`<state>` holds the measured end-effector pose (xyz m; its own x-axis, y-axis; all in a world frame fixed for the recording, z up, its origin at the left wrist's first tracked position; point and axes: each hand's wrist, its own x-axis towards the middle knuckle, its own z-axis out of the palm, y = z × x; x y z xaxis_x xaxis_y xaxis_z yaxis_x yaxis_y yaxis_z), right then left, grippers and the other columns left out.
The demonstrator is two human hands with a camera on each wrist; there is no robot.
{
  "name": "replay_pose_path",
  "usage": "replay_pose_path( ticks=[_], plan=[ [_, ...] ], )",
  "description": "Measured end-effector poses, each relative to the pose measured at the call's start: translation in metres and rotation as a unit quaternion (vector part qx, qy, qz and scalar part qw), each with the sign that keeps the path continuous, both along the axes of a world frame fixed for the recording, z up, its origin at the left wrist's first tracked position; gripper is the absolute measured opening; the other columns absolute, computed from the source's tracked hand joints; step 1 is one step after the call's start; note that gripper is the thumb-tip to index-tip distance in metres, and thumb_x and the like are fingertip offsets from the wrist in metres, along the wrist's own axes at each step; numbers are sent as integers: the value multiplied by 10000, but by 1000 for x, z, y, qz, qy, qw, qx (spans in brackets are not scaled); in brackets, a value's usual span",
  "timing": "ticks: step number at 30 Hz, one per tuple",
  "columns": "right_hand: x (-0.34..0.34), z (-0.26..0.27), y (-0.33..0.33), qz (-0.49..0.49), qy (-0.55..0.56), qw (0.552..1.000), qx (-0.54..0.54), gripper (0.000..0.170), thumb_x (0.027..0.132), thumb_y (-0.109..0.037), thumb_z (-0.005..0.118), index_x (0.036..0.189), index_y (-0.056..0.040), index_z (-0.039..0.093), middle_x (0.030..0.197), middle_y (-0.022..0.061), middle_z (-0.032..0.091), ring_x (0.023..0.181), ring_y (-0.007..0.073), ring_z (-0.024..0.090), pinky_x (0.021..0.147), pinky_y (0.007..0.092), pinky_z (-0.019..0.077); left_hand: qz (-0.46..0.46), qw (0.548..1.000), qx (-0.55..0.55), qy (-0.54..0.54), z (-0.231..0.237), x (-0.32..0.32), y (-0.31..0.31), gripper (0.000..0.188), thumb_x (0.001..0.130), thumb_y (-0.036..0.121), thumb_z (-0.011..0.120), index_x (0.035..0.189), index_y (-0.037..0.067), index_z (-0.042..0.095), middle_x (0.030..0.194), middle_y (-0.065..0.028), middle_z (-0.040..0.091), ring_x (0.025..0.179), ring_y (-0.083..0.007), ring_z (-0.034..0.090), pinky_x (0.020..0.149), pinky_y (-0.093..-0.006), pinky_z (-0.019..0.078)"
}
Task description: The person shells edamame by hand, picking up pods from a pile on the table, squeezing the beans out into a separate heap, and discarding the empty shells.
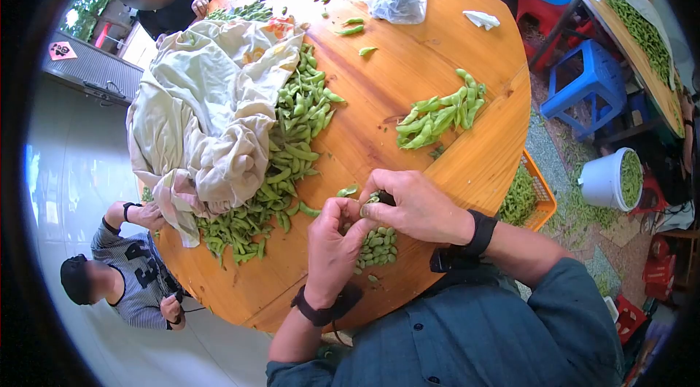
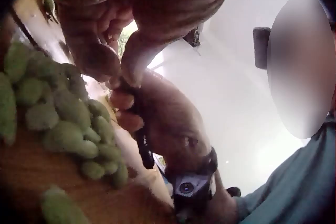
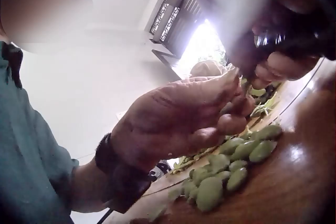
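Both hands meet over the near edge of the wooden table [image 1: 364, 106]. My left hand [image 1: 334, 241], fingers curled, pinches a small green bean pod [image 1: 374, 199] at its fingertips, mostly hidden by the fingers. My right hand [image 1: 419, 204] comes in from the right, its fingertips at the same pod. Its curled fingers hold a shiny black object [image 3: 273, 40]; its kind I cannot tell. Just below the hands lies a small pile of shelled green beans [image 1: 377, 247], seen close up in both wrist views. One loose pod [image 1: 348, 190] lies just beyond the left hand.
A large heap of pods [image 1: 299, 113] lies left, partly under a crumpled cloth [image 1: 208, 110]. A smaller bunch of pods [image 1: 445, 113] lies right of centre. Farther back are a plastic bag [image 1: 399, 0] and a tissue [image 1: 481, 19]. Two other people sit at the table's left side.
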<state>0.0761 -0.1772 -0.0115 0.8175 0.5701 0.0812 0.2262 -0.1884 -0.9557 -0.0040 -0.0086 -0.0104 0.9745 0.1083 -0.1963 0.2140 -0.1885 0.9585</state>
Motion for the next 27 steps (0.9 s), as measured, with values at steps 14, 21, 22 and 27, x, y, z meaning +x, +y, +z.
replay_pose_path(
  ticks=[14, 21, 22, 27],
  plan=[
    [0, -1, -2, 11, 56, 997, 53, 147, 867, -116, 656, 956, 1, 648, 834, 181, 668, 798, 310, 683, 700, 381, 522, 31, 972, -210, 105, 10, 5, 10, 123, 979, 118, 643, 1000, -1, 668, 804, -24, 666, 676, -81, 606, 596, -221, 495],
    [2, -5, -1, 47, -106, 991, 73, 140, 837, -104, 681, 936, -17, 634, 878, 165, 647, 851, 346, 659, 740, 407, 530, 20, 946, -296, 130, 0, 4, 19, 155, 974, 152, 659, 1013, 4, 686, 754, -15, 635, 599, -84, 541, 533, -225, 435],
    [2, -6, -1, 38, -132, 989, 63, 138, 834, -108, 683, 928, -24, 628, 860, 159, 631, 829, 354, 650, 724, 420, 528, 31, 950, -283, 129, 1, 3, 18, 161, 972, 157, 663, 1011, 4, 689, 749, -13, 630, 584, -80, 525, 522, -222, 421],
    [-2, -1, -2, 39, -178, 983, -5, 126, 838, -119, 667, 897, -36, 593, 826, 144, 596, 774, 365, 637, 673, 451, 525, 26, 977, -160, 136, 19, 1, 6, 219, 1003, 221, 623, 949, 17, 682, 760, -13, 650, 616, -77, 578, 529, -208, 456]
  ],
)
